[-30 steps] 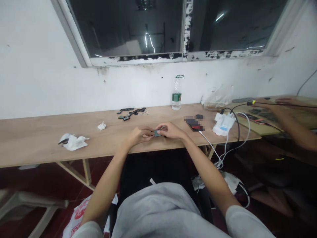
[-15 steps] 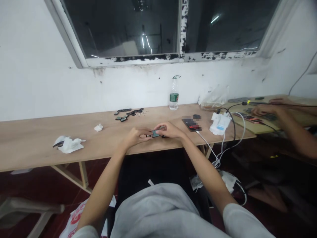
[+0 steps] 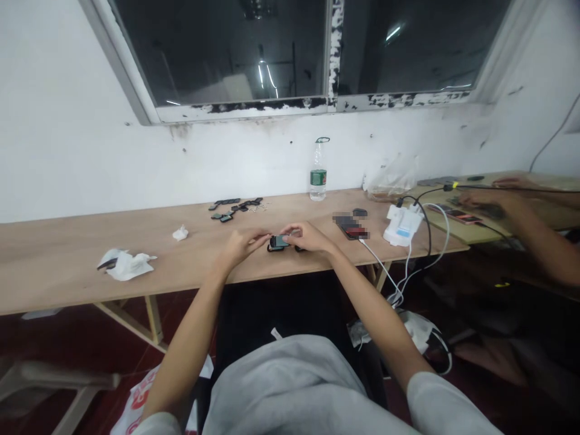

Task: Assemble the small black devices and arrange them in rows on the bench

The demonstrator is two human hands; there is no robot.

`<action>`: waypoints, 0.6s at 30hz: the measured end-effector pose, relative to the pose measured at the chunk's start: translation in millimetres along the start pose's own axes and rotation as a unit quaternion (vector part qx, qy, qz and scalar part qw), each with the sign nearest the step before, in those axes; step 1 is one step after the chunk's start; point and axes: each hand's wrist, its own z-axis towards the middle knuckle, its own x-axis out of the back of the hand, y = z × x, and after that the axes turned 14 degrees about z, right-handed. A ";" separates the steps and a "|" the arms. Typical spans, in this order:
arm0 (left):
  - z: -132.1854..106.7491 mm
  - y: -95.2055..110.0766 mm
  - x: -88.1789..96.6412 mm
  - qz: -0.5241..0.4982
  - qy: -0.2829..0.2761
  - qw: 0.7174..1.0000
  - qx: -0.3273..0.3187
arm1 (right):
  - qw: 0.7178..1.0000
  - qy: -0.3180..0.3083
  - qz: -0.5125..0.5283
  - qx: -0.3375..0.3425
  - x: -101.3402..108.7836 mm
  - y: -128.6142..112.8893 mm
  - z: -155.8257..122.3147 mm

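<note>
While the right hand (image 3: 310, 237) grips the right end of a small grey-green device (image 3: 280, 240) with thumb and fingers, the left hand (image 3: 247, 244) has its fingertips by the left edge; whether they grasp it, I cannot tell. Beyond the left fingers lie dark pieces (image 3: 227, 216); right of the right fingers, a phone (image 3: 348, 227).

Flat piece (image 3: 281, 241) grey-green and black — bottle label (image 3: 318, 177) green

A head-worn camera looks forward and down across the tabletop (image 3: 190, 266) from close behind its near edge, the view seemingly blurred beyond its right corner.
</note>
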 end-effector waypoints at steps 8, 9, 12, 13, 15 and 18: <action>-3.5 -51.5 -3.4 -0.056 -0.074 0.990 0.102 | 0.990 0.051 -0.133 0.004 -1.7 23.0 7.8; -4.8 -57.8 -4.1 -0.061 -0.085 0.988 0.110 | 0.989 0.052 -0.140 0.002 -2.6 24.7 8.2; -8.5 -70.3 -5.6 -0.077 -0.115 0.982 0.128 | 0.987 0.050 -0.154 -0.002 -5.6 28.4 9.2; -9.4 -72.5 -6.6 -0.084 -0.127 0.980 0.132 | 0.985 0.052 -0.163 -0.002 -6.5 29.1 9.2; -10.5 -75.4 -10.2 -0.102 -0.153 0.973 0.139 | 0.980 0.056 -0.189 -0.001 -8.1 29.5 8.9; -11.0 -80.0 -20.2 -0.110 -0.171 0.967 0.153 | 0.975 0.044 -0.218 -0.004 -10.6 27.3 6.9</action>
